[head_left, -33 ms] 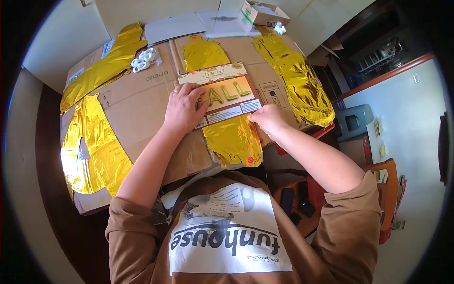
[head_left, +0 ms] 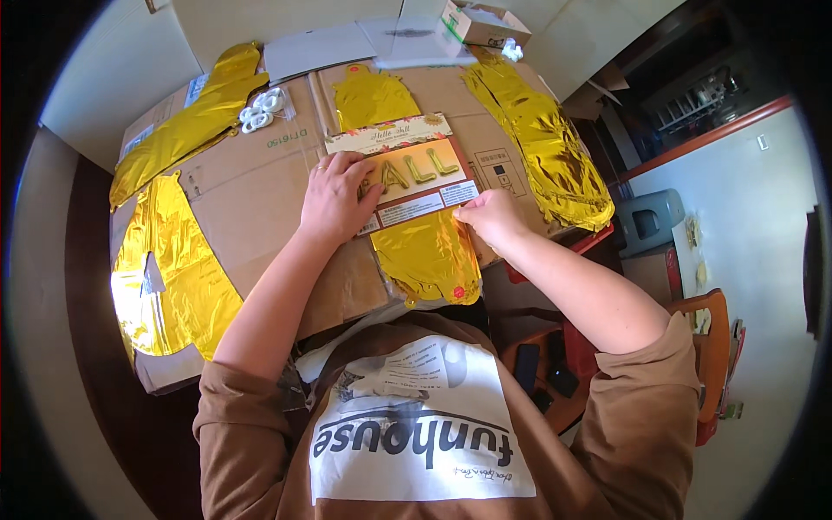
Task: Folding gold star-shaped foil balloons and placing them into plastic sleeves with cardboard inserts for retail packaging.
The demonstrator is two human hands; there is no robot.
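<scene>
A flat balloon package (head_left: pixel 421 171) with gold letter pictures and a pale floral top lies on the cardboard. My left hand (head_left: pixel 336 198) rests over its left edge, fingers spread on its face. At its lower right corner my right hand (head_left: pixel 491 217) is closed in a pinch, thumb against the fingers. From under the package's lower edge comes a shiny gold foil balloon (head_left: pixel 426 258), flat and creased, with a red dot near its end. More gold foil (head_left: pixel 373 98) shows beyond the package's top. Whether the two pieces join is hidden.
Flat gold foil balloons lie at the far left (head_left: pixel 186 134), near left (head_left: pixel 186 269) and right (head_left: pixel 546 143). White coiled ribbon (head_left: pixel 262 110) sits on the cardboard (head_left: pixel 260 199). A small open box (head_left: pixel 485 24) stands at the back. An orange-brown chair (head_left: pixel 712 347) is at the right.
</scene>
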